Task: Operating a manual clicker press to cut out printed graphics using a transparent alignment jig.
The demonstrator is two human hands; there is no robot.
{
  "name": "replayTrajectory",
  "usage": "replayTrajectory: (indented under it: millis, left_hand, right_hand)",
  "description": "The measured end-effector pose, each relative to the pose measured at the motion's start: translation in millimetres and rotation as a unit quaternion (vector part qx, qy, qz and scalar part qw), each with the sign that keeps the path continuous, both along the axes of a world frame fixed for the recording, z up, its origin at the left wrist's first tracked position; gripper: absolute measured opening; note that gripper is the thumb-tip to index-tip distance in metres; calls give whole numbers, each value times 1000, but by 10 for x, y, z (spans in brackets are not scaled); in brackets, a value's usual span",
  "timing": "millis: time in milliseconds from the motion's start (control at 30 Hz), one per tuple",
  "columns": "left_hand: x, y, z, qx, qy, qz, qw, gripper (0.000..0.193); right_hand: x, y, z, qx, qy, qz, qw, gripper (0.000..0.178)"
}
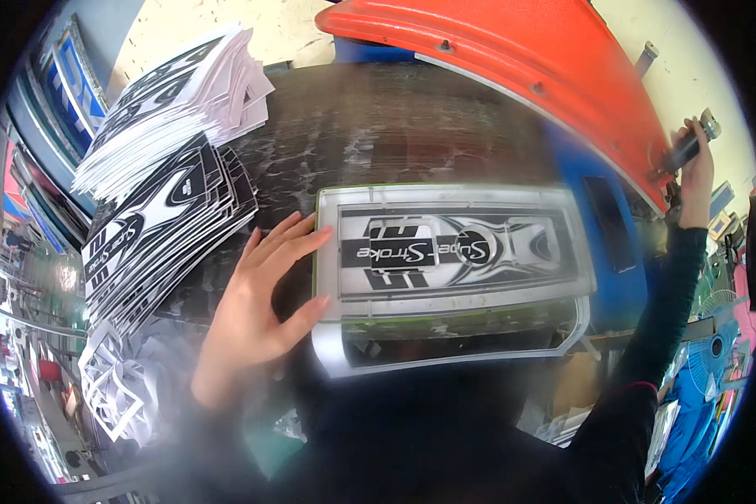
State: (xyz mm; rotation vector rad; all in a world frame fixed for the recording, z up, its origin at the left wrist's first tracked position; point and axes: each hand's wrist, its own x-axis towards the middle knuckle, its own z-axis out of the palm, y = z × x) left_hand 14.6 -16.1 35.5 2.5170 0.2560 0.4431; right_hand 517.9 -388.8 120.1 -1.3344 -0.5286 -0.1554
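A clear rectangular cutting die (357,298) with a yellow-green edge lies on the dark, scored worktable. Through it shows a black-and-white printed sheet (521,244). My left hand (260,290) is open at the die's left end, thumb and fingers apart, fingertips touching its rim. At the far right, my right hand (695,181) is closed round a black handle (682,157) beside the big red press arm (512,50), which is swung off to the back right. A white paper frame (332,353) with a cut-out middle sticks out from under the die's near side.
A fanned stack of black printed sheets (168,227) and a taller pile of white-edged sheets (176,101) stand at the left. White paper offcuts (122,386) heap below them. A blue machine part (622,286) borders the table's right side. A blue fan (714,353) stands farther right.
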Motion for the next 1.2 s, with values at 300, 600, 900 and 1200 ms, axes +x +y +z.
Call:
replayTrajectory:
  millis: [300, 600, 900, 1200]
  left_hand:
    - [8, 41, -56, -1, -24, -15, 1000, 74]
    - [-93, 89, -207, -42, -180, -39, 982, 79]
    - [331, -389, 237, -27, -350, -152, 924, 64]
    - [582, -842, 698, 11, -416, -249, 874, 69]
  right_hand:
    - [-459, 321, -65, 33, 28, -142, 989, 23]
    - [-1111, 472, -176, 44, 45, -91, 994, 24]
    - [-2269, 600, -351, -34, -111, -24, 993, 42]
    - [-2741, 623, -421, -257, -342, 109, 897, 58]
